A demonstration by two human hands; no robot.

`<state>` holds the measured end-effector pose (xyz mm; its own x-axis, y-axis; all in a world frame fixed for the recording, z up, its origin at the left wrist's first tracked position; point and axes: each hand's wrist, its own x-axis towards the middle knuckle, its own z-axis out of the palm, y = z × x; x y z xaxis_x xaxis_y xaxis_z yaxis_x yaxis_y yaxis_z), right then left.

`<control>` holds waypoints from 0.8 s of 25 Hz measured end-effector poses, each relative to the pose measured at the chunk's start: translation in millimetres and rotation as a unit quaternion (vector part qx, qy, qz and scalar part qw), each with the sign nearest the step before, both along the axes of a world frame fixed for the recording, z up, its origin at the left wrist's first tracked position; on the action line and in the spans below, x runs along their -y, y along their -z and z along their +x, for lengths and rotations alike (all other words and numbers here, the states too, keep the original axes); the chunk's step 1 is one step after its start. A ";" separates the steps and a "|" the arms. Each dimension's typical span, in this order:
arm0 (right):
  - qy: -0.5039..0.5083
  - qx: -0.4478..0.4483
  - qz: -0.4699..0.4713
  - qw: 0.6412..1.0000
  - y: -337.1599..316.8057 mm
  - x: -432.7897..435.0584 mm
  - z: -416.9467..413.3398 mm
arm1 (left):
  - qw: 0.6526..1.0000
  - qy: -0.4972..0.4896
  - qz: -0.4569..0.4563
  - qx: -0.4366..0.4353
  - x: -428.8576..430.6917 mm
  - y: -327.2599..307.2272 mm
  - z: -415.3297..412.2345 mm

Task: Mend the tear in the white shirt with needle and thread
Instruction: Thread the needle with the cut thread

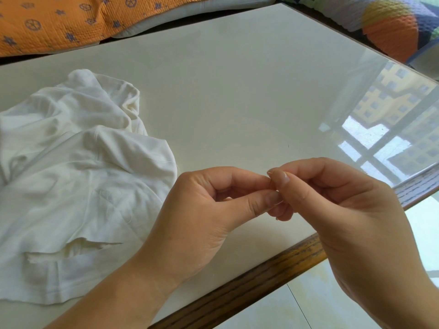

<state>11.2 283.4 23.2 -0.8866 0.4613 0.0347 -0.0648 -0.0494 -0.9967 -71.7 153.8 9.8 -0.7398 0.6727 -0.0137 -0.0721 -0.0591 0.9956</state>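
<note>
A crumpled white shirt (78, 176) lies on the left of the cream table, with a long ragged tear (73, 249) open near its lower hem. A loose white thread (114, 205) curls over the shirt's cloth. My left hand (204, 217) and right hand (344, 210) meet above the table's near edge, right of the shirt. Thumb and forefinger tips of both hands pinch together at one spot. Something very thin, a needle or thread, seems held there, but it is too fine to make out.
The glossy table (237, 91) has a dark wooden rim (261, 269) and reflects a window at the right. An orange patterned cushion (59, 20) lies beyond the far edge and a colourful quilt (380, 20) at the top right. Pale floor tiles (332, 305) show below.
</note>
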 end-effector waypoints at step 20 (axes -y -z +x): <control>0.010 0.009 -0.017 1.000 6.5 -4.5 1.3 | 1.000 0.014 -0.004 0.026 2.5 2.9 -0.8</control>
